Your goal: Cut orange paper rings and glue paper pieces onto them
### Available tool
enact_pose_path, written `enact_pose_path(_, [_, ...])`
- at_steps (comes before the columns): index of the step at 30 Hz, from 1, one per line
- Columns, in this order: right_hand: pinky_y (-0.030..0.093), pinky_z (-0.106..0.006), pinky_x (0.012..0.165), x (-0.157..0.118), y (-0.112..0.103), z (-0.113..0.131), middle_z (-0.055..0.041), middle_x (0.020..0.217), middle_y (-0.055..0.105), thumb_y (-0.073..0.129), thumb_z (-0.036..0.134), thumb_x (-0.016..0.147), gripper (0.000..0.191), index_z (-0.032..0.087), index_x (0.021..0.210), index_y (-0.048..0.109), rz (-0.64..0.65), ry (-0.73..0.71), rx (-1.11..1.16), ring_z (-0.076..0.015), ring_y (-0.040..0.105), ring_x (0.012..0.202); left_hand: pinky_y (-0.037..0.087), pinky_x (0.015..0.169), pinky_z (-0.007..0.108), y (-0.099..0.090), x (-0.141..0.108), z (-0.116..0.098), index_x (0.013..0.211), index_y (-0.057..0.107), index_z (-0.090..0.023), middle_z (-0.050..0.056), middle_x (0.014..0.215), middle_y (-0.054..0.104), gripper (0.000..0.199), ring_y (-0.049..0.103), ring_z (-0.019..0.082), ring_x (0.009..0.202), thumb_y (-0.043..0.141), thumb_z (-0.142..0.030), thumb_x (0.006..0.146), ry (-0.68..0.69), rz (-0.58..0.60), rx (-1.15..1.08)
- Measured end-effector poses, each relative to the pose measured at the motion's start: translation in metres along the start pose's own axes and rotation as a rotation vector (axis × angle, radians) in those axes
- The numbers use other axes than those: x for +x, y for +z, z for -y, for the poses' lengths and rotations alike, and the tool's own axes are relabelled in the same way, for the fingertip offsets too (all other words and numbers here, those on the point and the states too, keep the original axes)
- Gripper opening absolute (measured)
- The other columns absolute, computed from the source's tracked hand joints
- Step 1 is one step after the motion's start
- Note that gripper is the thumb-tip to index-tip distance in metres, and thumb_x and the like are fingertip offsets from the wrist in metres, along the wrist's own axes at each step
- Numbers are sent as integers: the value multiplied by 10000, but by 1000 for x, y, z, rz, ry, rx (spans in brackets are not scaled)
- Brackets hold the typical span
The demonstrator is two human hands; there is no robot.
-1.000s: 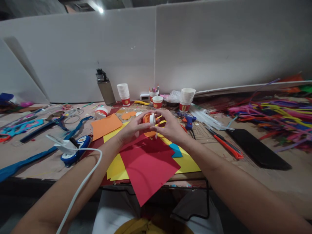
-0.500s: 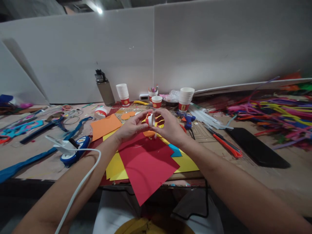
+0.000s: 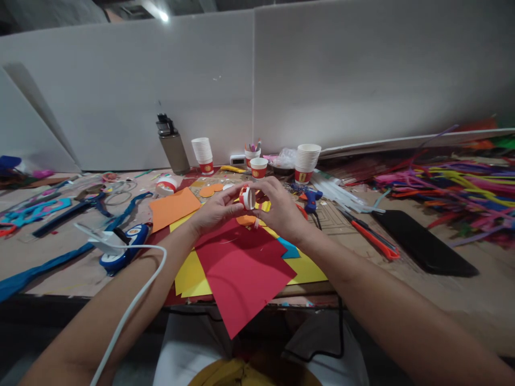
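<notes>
Above the paper sheets, a small red-and-white paper cup (image 3: 248, 198) is held on its side, its white opening turned toward the right. My left hand (image 3: 217, 210) grips the cup from the left, with the thumb along its lower side. Curved around the cup's right side is my right hand (image 3: 279, 210), fingertips at the top and thumb at the lower edge. Below them lies a red paper sheet (image 3: 243, 273), over yellow sheets (image 3: 193, 276). A blue paper piece (image 3: 288, 249) and orange cut shapes (image 3: 246, 220) are close to my right hand.
Stacks of paper cups (image 3: 201, 153) (image 3: 308, 161) and a bottle (image 3: 173, 147) stand along the white panel. On the right are a blue glue gun (image 3: 311, 199), a red cutter (image 3: 374, 240), a black phone (image 3: 422, 241) and pipe cleaners (image 3: 462, 193). A white cable (image 3: 140, 289) crosses my left forearm.
The cup has turned slightly between my fingers, so more of its opening faces me. My right fingers have shifted a little around it. Everything else stays in place.
</notes>
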State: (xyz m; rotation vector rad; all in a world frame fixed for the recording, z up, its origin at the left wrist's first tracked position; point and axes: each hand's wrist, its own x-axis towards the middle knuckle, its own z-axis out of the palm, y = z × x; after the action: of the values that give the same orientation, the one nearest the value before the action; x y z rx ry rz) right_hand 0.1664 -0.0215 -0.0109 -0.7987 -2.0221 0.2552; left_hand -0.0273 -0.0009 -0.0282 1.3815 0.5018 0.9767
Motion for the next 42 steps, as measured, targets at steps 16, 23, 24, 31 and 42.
enact_pose_path(16, [525,-383,867,-1,1,-3,-69,1105,545,712,47,718,490,227,1154,581,-10,-51,-43,-215,563,1053,514,950,359,3,-3,1,1252,615,-200,110,1253,636,474,618,229,1111,722,-258,794,-47,16,-120])
enact_pose_path(23, [509,-339,792,3,-3,-8,-75,1045,586,689,353,828,294,207,1078,638,87,118,26,-192,579,923,549,907,354,11,-2,7,1159,639,-138,119,1136,697,303,687,206,982,575,-269,893,-185,-81,-361])
enact_pose_path(24, [507,-321,756,4,-4,-11,-73,998,607,591,417,893,267,196,1030,649,115,169,91,-180,590,871,553,902,361,12,-2,9,1157,638,-131,127,1138,699,307,688,222,999,541,-288,912,-220,-92,-393])
enact_pose_path(31, [425,-218,483,8,-6,-19,-15,739,617,461,405,933,313,158,850,636,212,518,339,-120,574,583,584,790,331,11,1,16,1180,620,-98,159,1134,705,424,698,253,1008,348,-362,988,-352,-61,-495])
enact_pose_path(42, [469,-267,569,9,-9,-11,-53,855,683,558,381,881,335,147,1078,692,238,497,284,-142,594,639,573,793,345,10,2,17,1183,624,-110,153,1115,707,388,689,268,1023,402,-348,973,-315,-29,-471])
